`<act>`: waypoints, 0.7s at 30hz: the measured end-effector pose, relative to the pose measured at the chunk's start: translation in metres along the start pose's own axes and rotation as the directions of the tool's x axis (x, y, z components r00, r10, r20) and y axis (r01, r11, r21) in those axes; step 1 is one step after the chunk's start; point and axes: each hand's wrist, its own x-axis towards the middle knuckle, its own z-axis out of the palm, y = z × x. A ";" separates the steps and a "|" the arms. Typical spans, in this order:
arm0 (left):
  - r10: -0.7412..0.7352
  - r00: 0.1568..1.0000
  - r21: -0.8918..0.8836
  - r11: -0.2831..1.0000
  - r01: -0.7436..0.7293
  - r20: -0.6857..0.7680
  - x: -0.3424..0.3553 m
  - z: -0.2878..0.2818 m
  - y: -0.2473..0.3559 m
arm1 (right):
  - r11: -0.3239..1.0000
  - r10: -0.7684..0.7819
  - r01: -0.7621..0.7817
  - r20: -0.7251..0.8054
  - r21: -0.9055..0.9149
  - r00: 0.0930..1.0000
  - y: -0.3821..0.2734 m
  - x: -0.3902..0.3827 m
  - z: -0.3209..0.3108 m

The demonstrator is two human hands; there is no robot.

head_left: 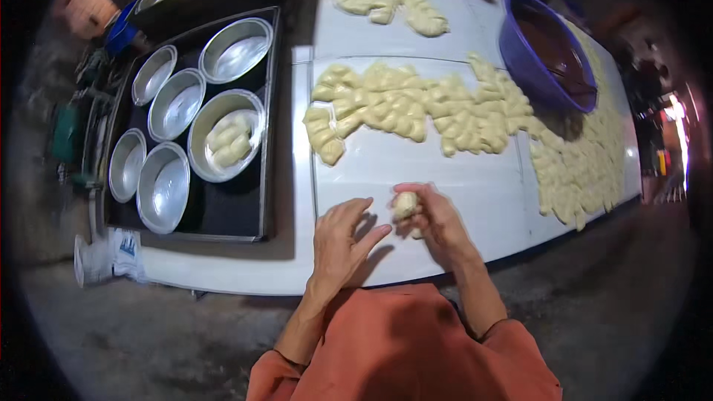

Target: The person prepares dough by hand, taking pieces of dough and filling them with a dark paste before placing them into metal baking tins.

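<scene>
White table (371,178); dough lump (405,205) held within right grip (438,220); left grip (340,241) spread wide.

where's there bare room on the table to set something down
Broad bare patch: white table between the right hand, the middle dough row and the right dough spread. Another strip lies between that row and the upper dough cluster. Crowded: the right end, under that spread and the purple basin, and the black tray, mostly filled with tins.

Holding a small dough ball (405,205) in the fingers (428,194) of the right hand (441,221), near the spread, unladen left hand (340,241), above a white surface (475,186).
</scene>
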 end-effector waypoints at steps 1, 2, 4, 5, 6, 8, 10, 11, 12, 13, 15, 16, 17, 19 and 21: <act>-0.137 0.983 -0.259 0.952 0.165 0.122 0.010 0.001 0.008 | 0.999 0.034 -0.034 -0.013 -0.003 0.999 -0.001 -0.003 0.008; -0.231 0.930 -0.466 0.815 0.346 0.286 0.018 0.004 0.016 | 0.998 0.068 -0.068 -0.029 -0.002 0.997 -0.001 -0.004 0.019; -0.245 0.889 -0.553 0.710 0.436 0.386 0.036 0.002 0.031 | 0.997 -0.044 0.042 -0.022 -0.058 0.999 0.005 -0.004 0.012; -0.238 0.897 -0.537 0.733 0.418 0.373 0.035 0.010 0.023 | 0.998 -0.016 0.014 -0.030 -0.062 0.999 0.004 -0.005 0.007; -0.233 0.902 -0.508 0.762 0.402 0.363 0.034 0.017 0.017 | 0.998 -0.042 0.038 -0.070 -0.059 0.997 0.003 -0.008 0.000; -0.209 0.901 -0.509 0.766 0.393 0.380 0.035 0.023 0.023 | 0.973 0.097 -0.117 -0.111 -0.197 0.989 -0.005 -0.014 -0.014; -0.189 0.897 -0.500 0.775 0.386 0.400 0.039 0.036 0.034 | 0.965 0.060 -0.127 -0.277 -0.231 0.959 -0.002 -0.018 -0.028; -0.210 0.882 -0.525 0.736 0.426 0.422 0.042 0.046 0.039 | 0.925 -0.215 0.106 -0.271 -0.366 0.938 0.000 -0.019 -0.039; -0.239 0.868 -0.545 0.697 0.466 0.436 0.044 0.053 0.043 | 0.811 -0.468 0.319 -0.217 -0.491 0.857 -0.003 -0.018 -0.046; -0.211 0.861 -0.515 0.727 0.454 0.463 0.049 0.059 0.049 | 0.774 -0.497 0.335 -0.188 -0.538 0.847 -0.009 -0.019 -0.054; -0.117 0.955 -0.562 0.786 0.257 0.272 0.062 0.080 0.076 | 0.742 -0.549 0.364 -0.198 -0.563 0.812 -0.026 -0.023 -0.058; -0.019 0.997 -0.568 0.821 0.058 0.074 0.069 0.090 0.090 | 0.713 -0.589 0.383 -0.206 -0.588 0.781 -0.036 -0.024 -0.060; 0.112 0.992 -0.628 0.777 -0.046 0.066 0.075 0.100 0.097 | 0.798 -0.525 0.366 -0.254 -0.479 0.813 -0.036 -0.027 -0.066; 0.249 0.964 -0.719 0.653 -0.235 -0.090 0.084 0.133 0.123 | 0.890 -0.455 0.439 -0.221 -0.119 0.862 -0.044 -0.035 -0.080; 0.401 0.888 -0.620 0.644 -0.447 -0.224 0.095 0.161 0.133 | 0.870 -0.408 0.449 -0.213 0.203 0.888 -0.075 -0.047 -0.079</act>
